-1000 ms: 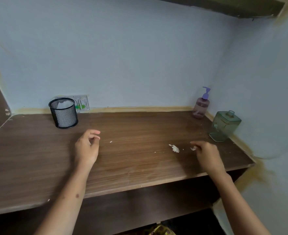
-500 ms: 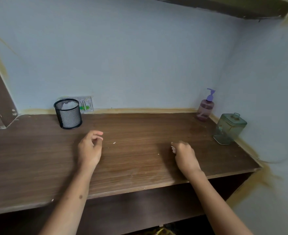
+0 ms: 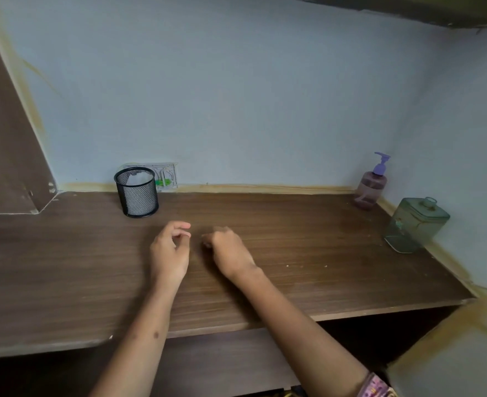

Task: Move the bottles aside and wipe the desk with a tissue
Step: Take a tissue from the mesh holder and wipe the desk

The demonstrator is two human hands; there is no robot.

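Note:
My right hand (image 3: pixel 228 252) lies curled into a fist on the middle of the brown desk (image 3: pixel 308 282), closed over the small tissue scraps, which are hidden inside it. My left hand (image 3: pixel 169 253) rests just to its left, fingers loosely curled and holding nothing. A purple pump bottle (image 3: pixel 370 187) stands in the far right corner against the wall. A square green bottle (image 3: pixel 415 224) stands in front of it along the right wall.
A black mesh cup (image 3: pixel 136 193) with a white scrap inside stands at the back, in front of a wall socket (image 3: pixel 166 177). A brown side panel (image 3: pixel 7 153) closes the left end. Tiny white crumbs (image 3: pixel 287 265) lie right of my hands.
My right hand swept left from the desk's right part to beside my left hand. The white scraps that lay on the desk are gone from view. My left hand stayed put.

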